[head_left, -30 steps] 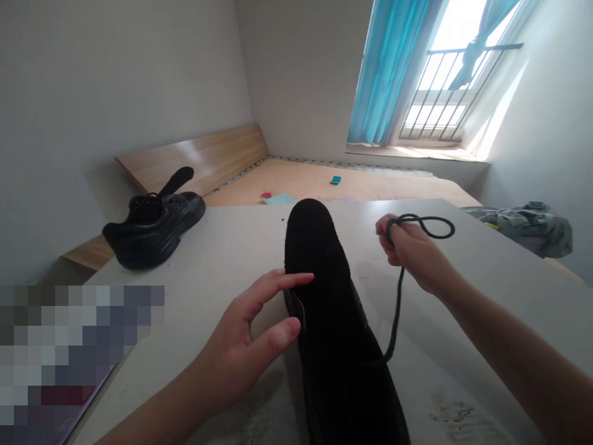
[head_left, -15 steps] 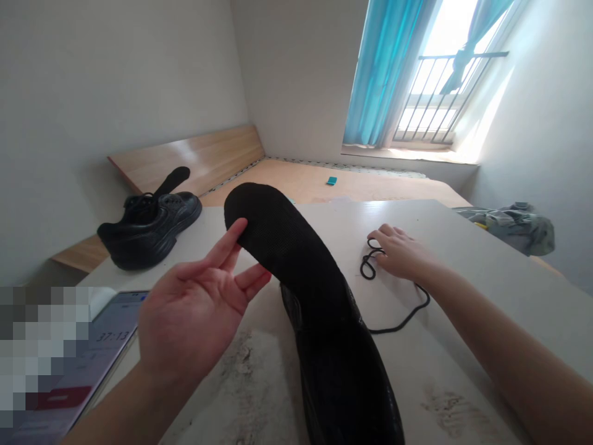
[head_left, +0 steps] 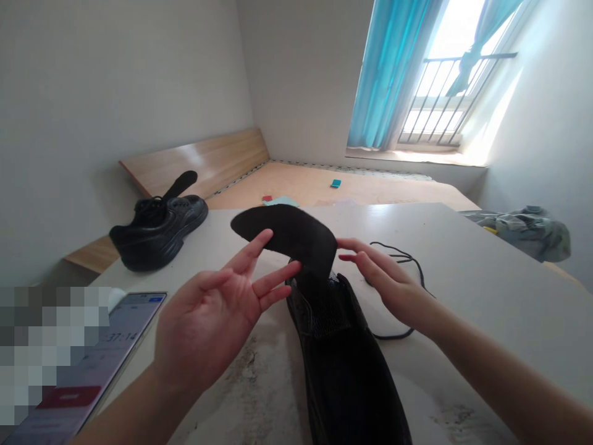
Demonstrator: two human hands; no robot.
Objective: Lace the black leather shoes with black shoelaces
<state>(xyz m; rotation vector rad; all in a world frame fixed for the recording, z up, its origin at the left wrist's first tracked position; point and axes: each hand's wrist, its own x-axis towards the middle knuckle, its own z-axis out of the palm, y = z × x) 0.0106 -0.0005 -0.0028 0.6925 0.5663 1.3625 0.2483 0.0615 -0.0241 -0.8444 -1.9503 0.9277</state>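
A black shoe (head_left: 356, 377) lies on the white table in front of me, its opening toward me. Out of it rises a black flap, insole-like or a long tongue (head_left: 291, 232), bent over to the left. My left hand (head_left: 231, 296) is palm up with fingers spread, its fingertips touching the flap's near side. At the flap's right edge is my right hand (head_left: 382, 272), fingers stretched out and apart, fingertips at or close to the edge. A black lace (head_left: 419, 266) lies in loops beyond and beside my right hand.
Another black shoe (head_left: 160, 232) with a flap sticking up stands at the table's left. A phone (head_left: 106, 358) lies at the near left. Behind the table (head_left: 467, 278) is a wooden surface with a small teal item (head_left: 336, 183). Grey-green cloth (head_left: 528, 232) is at the right.
My right hand has let go of the lace and moved left to the flap. The flap has bent lower, and my left hand has shifted slightly right with it.
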